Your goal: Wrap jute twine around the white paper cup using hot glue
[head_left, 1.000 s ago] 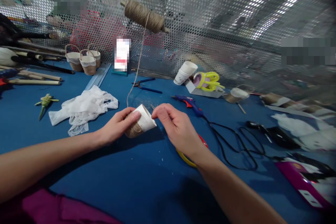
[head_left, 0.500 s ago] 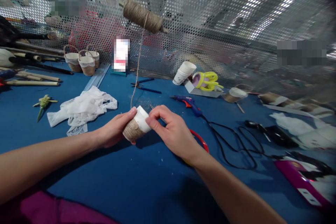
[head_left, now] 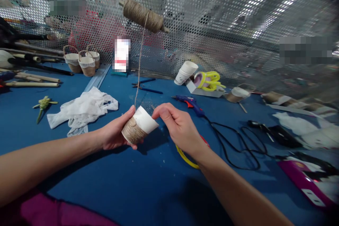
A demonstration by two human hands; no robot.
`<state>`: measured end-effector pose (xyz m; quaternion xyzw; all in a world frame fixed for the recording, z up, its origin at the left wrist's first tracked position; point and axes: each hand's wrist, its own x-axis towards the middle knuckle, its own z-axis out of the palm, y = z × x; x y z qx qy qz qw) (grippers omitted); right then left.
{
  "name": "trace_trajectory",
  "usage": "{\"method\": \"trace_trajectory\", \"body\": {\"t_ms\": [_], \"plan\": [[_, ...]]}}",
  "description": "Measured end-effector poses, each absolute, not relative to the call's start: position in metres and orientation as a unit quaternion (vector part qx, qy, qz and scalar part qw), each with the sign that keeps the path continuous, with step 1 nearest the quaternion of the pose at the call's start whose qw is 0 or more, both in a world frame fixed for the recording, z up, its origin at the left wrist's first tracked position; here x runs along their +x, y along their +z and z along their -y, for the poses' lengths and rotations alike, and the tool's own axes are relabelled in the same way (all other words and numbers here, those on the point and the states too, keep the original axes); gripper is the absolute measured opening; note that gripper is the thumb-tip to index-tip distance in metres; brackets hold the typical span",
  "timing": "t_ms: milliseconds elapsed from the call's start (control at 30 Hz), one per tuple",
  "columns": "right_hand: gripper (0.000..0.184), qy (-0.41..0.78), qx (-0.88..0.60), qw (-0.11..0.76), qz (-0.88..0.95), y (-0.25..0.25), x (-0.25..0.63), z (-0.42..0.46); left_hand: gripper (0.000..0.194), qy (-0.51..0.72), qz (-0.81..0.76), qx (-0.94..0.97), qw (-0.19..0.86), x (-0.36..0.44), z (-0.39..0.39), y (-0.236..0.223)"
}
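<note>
My left hand [head_left: 116, 130] is closed around the lower part of a white paper cup [head_left: 145, 120], its thumb up along the side. Brown twine [head_left: 134, 131] is wound about the cup's lower half; the upper part is bare white. The cup lies tilted, its mouth toward the right. Curled at the rim is my right hand [head_left: 180, 123], fingertips against the cup's edge; part of its grip is hidden. From the cup a strand runs up to a twine spool [head_left: 143, 15] hung on a stick before the mesh.
Blue-handled pliers [head_left: 147, 88] and a glue gun [head_left: 189, 103] with a black cord lie beyond my hands. White lace [head_left: 84, 109] is at left, below several small twine baskets [head_left: 87, 65]. Stacked paper cups [head_left: 185, 72] lean at back right. A yellow-red ring [head_left: 186, 157] lies under my right wrist.
The cup has turned in my hands, its mouth shifting slightly right and down. My right thumb has lifted from the cup's side, with the fingers now at the rim.
</note>
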<state>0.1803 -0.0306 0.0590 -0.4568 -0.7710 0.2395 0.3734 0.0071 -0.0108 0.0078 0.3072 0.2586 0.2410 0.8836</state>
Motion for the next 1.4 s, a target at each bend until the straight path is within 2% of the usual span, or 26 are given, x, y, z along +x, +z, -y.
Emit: {"method": "trace_trajectory", "body": {"t_ms": [167,433,600,767,900,1000,1167,1400], "plan": [[0.015,0.250,-0.457,0.353,0.778,0.059,0.179,0.033,0.061,0.238,-0.251,0.287,0.893,0.006,0.009,0.006],[0.028,0.267,-0.468,0.381,0.751,0.058,0.181,0.031,0.065,0.225,-0.227,0.268,0.909,0.005,0.008,0.006],[0.016,0.262,-0.459,0.350,0.774,0.059,0.180,0.033,0.066,0.215,-0.218,0.262,0.915,0.006,0.008,0.005],[0.025,0.259,-0.469,0.374,0.757,0.061,0.180,0.032,0.068,0.210,-0.205,0.261,0.920,0.005,0.008,0.004],[0.014,0.260,-0.447,0.346,0.783,0.060,0.182,0.030,0.068,0.218,-0.205,0.259,0.918,0.005,0.007,0.004],[0.015,0.240,-0.430,0.344,0.800,0.058,0.182,0.029,0.068,0.228,-0.219,0.266,0.911,0.005,0.006,0.005],[0.022,0.209,-0.476,0.385,0.763,0.057,0.184,0.025,0.062,0.278,-0.285,0.289,0.871,0.007,0.009,0.010],[0.025,0.259,-0.524,0.359,0.727,0.055,0.184,0.023,0.045,0.370,-0.295,0.381,0.794,0.010,0.016,0.008]]}}
